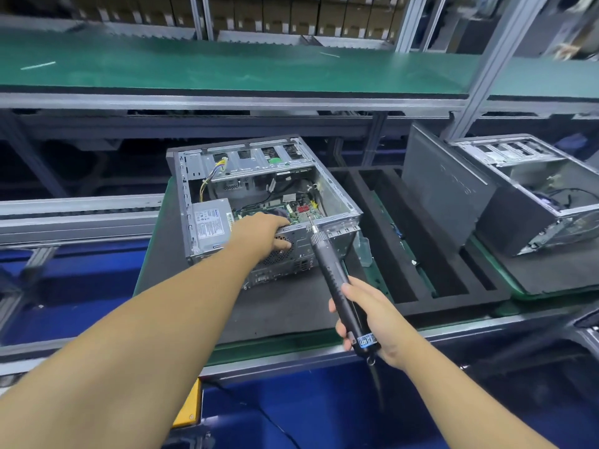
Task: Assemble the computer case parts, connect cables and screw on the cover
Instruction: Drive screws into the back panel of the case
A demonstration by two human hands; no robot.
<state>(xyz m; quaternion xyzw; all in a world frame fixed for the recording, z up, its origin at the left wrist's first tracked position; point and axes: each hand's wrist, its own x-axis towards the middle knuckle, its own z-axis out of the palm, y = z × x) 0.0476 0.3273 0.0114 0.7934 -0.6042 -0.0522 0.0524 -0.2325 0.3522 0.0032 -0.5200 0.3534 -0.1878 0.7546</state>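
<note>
Risk 1: the bit point(310, 225) of the electric screwdriver point(330, 273) is set on the top rear rim of the computer case point(259, 176), with the tool leaning back toward the person. If it is driven at this slant, the bit is judged likely to cam out and skate over the sheet metal, or the screw to be cross-threaded. Whether a screw is seated under the bit cannot be told.

Risk 2: the left hand point(262, 231) is placed near the bit on the same rim, fingers hooked over it and thumb pressed on the fan grille point(275, 257). A slip leftward would be met by these fingers.

Risk 3: a slip forward would carry the bit into the open case, where the motherboard point(291, 212) is exposed just beyond the rim.

Risk 4: the right hand point(372, 319) is wrapped round the lower barrel, far from the tip, so tip control is judged weak.

Appearance: the case is laid on its side, open face up, toward the far edge of the tabletop point(275, 312). Bare mat is left between it and the near edge. No cover is fitted. A bare metal frame is seen, with a power supply point(210, 225) in the near left corner and yellow cables point(215, 171) running toward the drive cage.
</note>
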